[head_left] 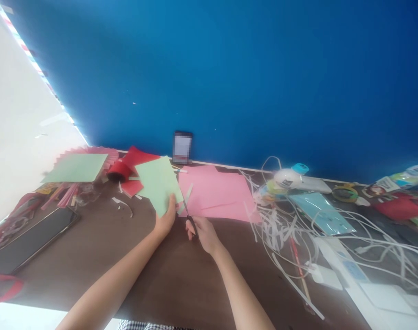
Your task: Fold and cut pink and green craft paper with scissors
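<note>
My left hand [167, 215] grips a sheet of light green paper [157, 178] by its lower right part, thumb on top. In my right hand [202, 231] is a pair of dark-handled scissors [192, 225], fingers through the loops. The blades point up and away, close to the right edge of the green sheet. A narrow green strip [189, 197] lies just beyond the blades, over the pink paper [219, 192]. Whether that strip is still joined to the sheet I cannot tell.
Red paper [140, 158] and a red roll [119, 170] lie to the left, near a stack with green paper [76, 167] and a phone [33, 238]. Another phone [182, 146] leans on the blue wall. White strips [277, 229], cables and a glue bottle [287, 176] crowd the right.
</note>
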Demonstrator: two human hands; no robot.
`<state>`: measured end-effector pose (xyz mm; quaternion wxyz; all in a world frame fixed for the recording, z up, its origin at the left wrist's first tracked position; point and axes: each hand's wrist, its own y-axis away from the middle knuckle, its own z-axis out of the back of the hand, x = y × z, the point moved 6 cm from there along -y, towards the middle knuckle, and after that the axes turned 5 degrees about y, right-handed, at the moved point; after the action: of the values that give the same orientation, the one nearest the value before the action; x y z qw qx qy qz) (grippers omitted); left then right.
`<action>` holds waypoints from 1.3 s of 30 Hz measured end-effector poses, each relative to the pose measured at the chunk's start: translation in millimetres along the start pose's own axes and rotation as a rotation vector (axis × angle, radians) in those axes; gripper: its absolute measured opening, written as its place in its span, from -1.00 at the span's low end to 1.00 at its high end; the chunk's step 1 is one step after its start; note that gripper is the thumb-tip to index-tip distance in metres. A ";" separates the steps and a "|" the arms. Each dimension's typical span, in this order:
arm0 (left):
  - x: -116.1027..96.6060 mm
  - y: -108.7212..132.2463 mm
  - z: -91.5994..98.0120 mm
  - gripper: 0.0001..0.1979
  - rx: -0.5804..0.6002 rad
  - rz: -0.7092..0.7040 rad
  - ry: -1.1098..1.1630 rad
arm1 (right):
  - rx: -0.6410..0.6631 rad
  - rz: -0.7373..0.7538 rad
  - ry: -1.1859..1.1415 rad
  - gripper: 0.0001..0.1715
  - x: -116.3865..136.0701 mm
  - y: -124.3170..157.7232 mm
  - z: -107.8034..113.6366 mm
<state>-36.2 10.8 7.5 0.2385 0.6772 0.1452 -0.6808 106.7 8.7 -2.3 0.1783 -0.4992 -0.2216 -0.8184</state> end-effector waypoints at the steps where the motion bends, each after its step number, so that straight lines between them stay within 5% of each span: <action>1: 0.2 -0.1 0.2 -0.55 -0.003 0.006 0.006 | -0.004 0.020 -0.010 -0.67 1.8 0.2 0.3; 18: 5.8 4.8 -7.2 -0.60 0.083 -0.036 0.044 | 0.063 0.087 -0.039 -0.47 6.3 -1.3 1.2; 39: 8.0 2.9 -6.0 -0.55 0.109 -0.016 -0.015 | 0.089 0.094 -0.103 -0.45 3.8 -1.4 1.0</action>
<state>-29.4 10.3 -0.3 0.1969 0.6829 0.1112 -0.6946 105.0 10.1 1.3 0.2268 -0.5421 -0.2432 -0.7717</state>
